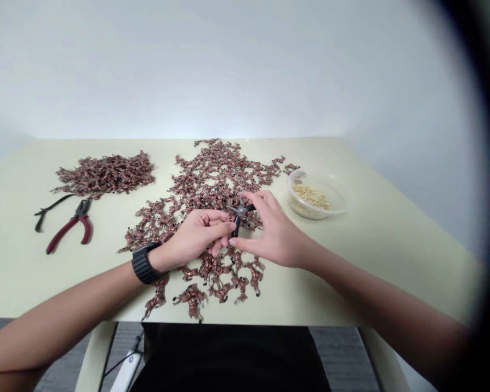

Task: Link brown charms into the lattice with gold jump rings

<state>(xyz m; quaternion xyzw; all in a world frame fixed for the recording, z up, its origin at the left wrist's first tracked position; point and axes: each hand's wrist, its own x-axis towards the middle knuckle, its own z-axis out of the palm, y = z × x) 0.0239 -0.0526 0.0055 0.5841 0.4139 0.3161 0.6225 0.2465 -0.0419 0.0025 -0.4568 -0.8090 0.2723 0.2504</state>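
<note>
My left hand (200, 234), with a black watch (144, 264) on its wrist, is closed in a pinch over the spread of small brown figurine charms (212, 179) in the middle of the table; what it pinches is too small to name. My right hand (271, 231) is closed round small black-handled pliers (239, 215), whose tip points up and left over the charms. The two hands touch at the fingertips.
A second heap of brown charms (106, 174) lies at the back left. Red-handled pliers (71, 226) and a black strap (49, 209) lie at the left. A clear plastic bowl (330, 185) with small gold-coloured bits stands to the right. The table's near edge (330, 325) is close.
</note>
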